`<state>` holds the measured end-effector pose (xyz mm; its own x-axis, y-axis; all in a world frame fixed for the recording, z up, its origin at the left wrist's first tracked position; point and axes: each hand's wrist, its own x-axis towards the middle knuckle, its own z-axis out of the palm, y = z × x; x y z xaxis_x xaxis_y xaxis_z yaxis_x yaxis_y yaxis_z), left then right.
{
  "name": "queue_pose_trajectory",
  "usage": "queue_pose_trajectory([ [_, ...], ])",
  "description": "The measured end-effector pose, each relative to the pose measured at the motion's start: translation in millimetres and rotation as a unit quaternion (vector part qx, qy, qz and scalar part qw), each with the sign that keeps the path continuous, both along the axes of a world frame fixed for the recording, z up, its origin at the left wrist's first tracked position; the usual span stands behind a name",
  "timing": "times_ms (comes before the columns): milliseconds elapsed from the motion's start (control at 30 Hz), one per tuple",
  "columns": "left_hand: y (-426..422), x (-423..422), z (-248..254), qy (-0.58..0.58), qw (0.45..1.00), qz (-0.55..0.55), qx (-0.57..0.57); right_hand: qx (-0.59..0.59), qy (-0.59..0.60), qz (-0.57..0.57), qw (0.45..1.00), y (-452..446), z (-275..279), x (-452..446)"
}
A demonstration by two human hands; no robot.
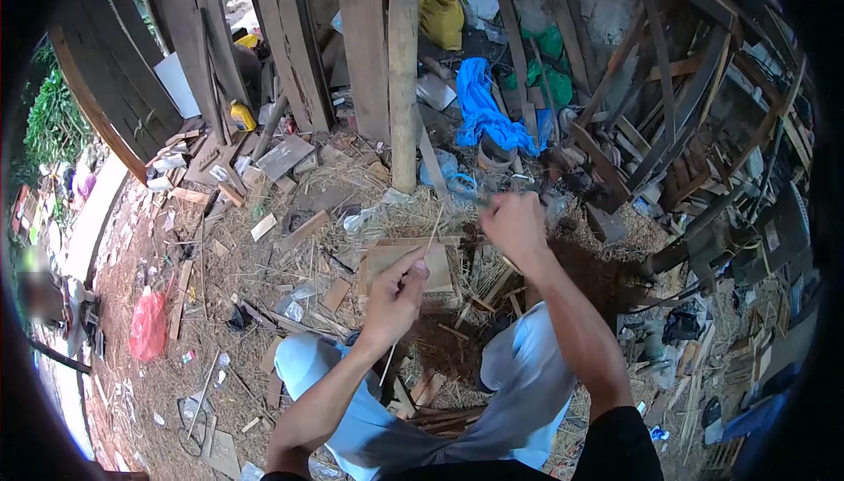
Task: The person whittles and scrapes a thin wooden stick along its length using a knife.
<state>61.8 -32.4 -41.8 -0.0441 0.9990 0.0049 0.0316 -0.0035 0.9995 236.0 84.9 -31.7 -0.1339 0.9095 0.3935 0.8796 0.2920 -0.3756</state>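
My left hand [396, 298] is closed around a thin pale stick [435, 228], which looks like a split bamboo strip. The stick slants up and to the right past my fingers, its lower end hanging above my left thigh. Off to the right and farther forward, my right hand [517, 228] is closed on a dark, narrow tool [483, 200]. That tool is small and blurred, perhaps a knife, and my fingers cover part of it. A low wooden block [410, 280] stands on the ground between my knees, below my left hand.
A round wooden post [403, 85] rises just ahead. Beyond it lie a blue plastic sheet [479, 103] and a yellow sack [441, 13]. Stacked timber [668, 112] leans on the right. Wood scraps and shavings cover the ground, with a red plastic bag [148, 326] at left.
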Motion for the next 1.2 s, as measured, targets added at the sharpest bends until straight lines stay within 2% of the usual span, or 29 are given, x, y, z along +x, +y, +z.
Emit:
queue_pose_trajectory([
  [33,0.3,-0.4,1.3,-0.034,0.999,0.013,-0.032,-0.005,-0.020,0.052,0.998,-8.5,-6.2,-12.1],
  [100,2.7,2.2,-8.1,-0.032,0.999,0.019,-0.025,-0.003,-0.067,0.125,0.990,-18.9,-19.0,-28.4],
  [200,0.0,-2.7,-2.8,-0.037,0.999,-0.002,-0.023,-0.016,-0.067,0.118,0.991,-10.8,-21.4,-29.5],
  [267,-4.7,-2.1,5.6,-0.050,0.998,-0.026,-0.024,-0.016,-0.096,0.001,0.995,12.5,-18.5,-17.8],
  [300,-8.9,-0.5,7.9,0.015,0.998,-0.050,0.019,-0.020,-0.105,-0.056,0.993,30.0,-23.5,-2.1],
  [333,-12.9,0.4,8.5,0.080,0.992,-0.074,0.062,-0.021,-0.105,-0.061,0.992,37.1,-26.7,12.2],
  [367,-15.0,4.9,7.9,-0.049,0.994,-0.095,-0.004,-0.034,-0.063,-0.069,0.995,40.5,-25.0,23.8],
  [433,-9.2,3.3,8.7,-0.071,0.994,-0.077,-0.022,-0.040,-0.027,-0.073,0.996,45.5,-24.0,33.9],
  [467,-7.9,2.4,7.2,-0.095,0.993,-0.054,-0.045,-0.097,0.048,-0.022,0.994,37.9,-21.5,34.9],
  [500,-4.8,-0.1,4.9,-0.092,0.995,-0.038,-0.027,-0.155,0.122,0.030,0.980,31.1,-19.1,34.6],
  [533,-2.0,-3.0,6.0,-0.095,0.995,-0.032,-0.026,-0.155,0.118,0.035,0.980,28.2,-16.4,32.0],
  [600,3.7,-8.7,8.3,-0.066,0.997,-0.006,-0.045,-0.101,0.259,0.115,0.954,19.1,-4.7,19.4],
  [633,4.9,-10.7,9.0,-0.053,0.998,0.010,-0.039,-0.145,0.340,0.139,0.919,9.0,5.6,11.1],
  [667,5.6,-12.4,5.4,-0.054,0.998,0.014,-0.040,-0.148,0.338,0.143,0.918,-1.9,11.8,4.0],
  [733,9.5,-15.2,-3.9,0.107,0.991,0.034,0.075,-0.141,0.278,0.237,0.920,-19.8,15.9,-7.2],
  [867,8.4,-17.6,-4.8,0.115,0.991,0.035,0.056,-0.136,0.241,0.217,0.936,-32.1,12.9,-24.5],
  [1000,9.7,-18.7,-3.2,0.124,0.988,0.032,0.088,-0.135,0.189,0.211,0.949,-30.9,6.6,-25.8],
  [1133,5.4,-20.9,5.9,0.128,0.990,0.014,0.059,-0.108,0.270,0.198,0.936,-36.0,9.4,-33.2],
  [1200,8.0,-24.0,-4.4,0.133,0.987,0.025,0.083,-0.115,0.192,0.229,0.947,-39.4,4.5,-37.0],
])
